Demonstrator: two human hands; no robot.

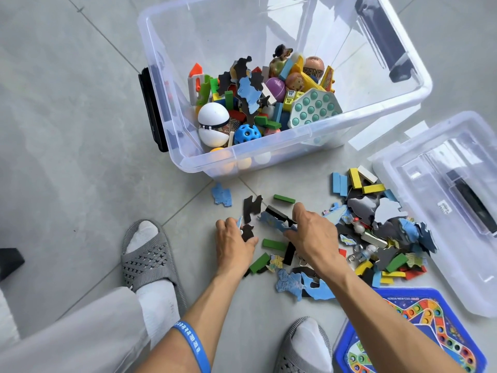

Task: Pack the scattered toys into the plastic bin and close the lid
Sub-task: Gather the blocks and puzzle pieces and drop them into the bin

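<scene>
Both hands down among scattered toys on the floor: left hand (234,244) pinching dark puzzle pieces (247,232), right hand (312,232) gripping a blue puzzle piece (271,220). Flat, light, stiff; best pinched by edges, likely slippery stacked. One plastic bin (419,84), part-filled, just beyond; one lid (441,184) lying right; one game board (408,332); three loose green blocks (284,198) nearby.

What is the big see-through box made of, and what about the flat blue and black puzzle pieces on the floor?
The bin looks like clear, glossy plastic: you can see toys through its walls, and it shines. The puzzle pieces seem to be thin cardboard, printed blue on one side and matte black on the other, though foam is possible.
</scene>
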